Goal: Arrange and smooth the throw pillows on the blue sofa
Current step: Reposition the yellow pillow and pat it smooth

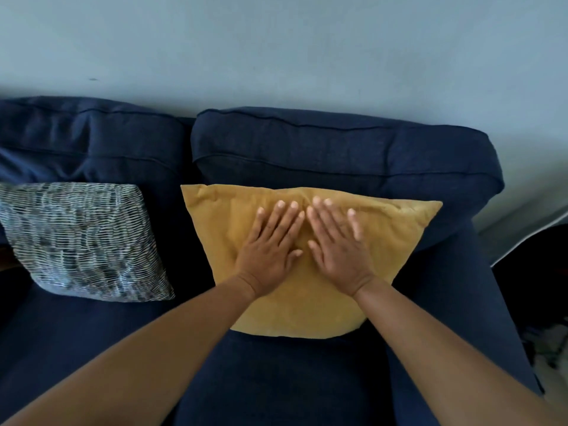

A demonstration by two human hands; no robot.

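Observation:
A mustard-yellow throw pillow (215, 229) leans against the right back cushion of the dark blue sofa (338, 149). My left hand (270, 250) and my right hand (338, 244) both lie flat on the pillow's middle, palms down, fingers spread and pointing toward the sofa back. Neither hand grips anything. A black-and-white patterned throw pillow (83, 238) stands to the left, propped against the left back cushion, apart from the yellow one.
The sofa's right armrest (479, 302) runs along the right side. A pale blue-grey wall (276, 50) rises behind the sofa. Dark floor and indistinct items (547, 333) lie beyond the armrest. Bare seat cushion (276, 379) lies below the yellow pillow.

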